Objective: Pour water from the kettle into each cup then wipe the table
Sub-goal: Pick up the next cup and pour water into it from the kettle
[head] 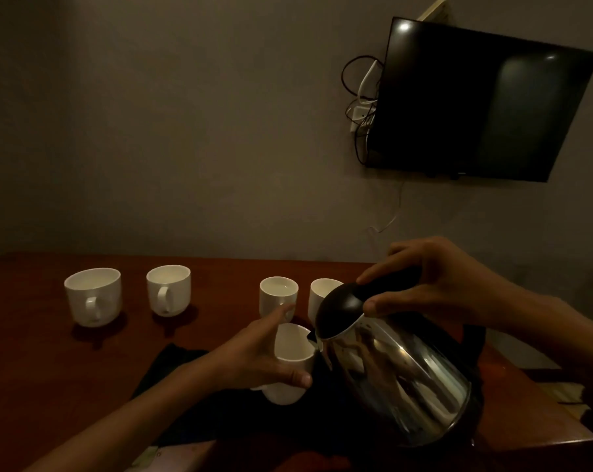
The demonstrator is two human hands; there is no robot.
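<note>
Dim room, dark wooden desk, a television hanging on the wall behind. Near the desk's front edge the left hand clamps thumb and fingers around a white cup, tipping it toward the kettle above a black cloth. The right hand curls round the kettle's black handle, with the steel body tilted and the spout right at the cup's rim. Four more cups stand along the far edge.
</note>
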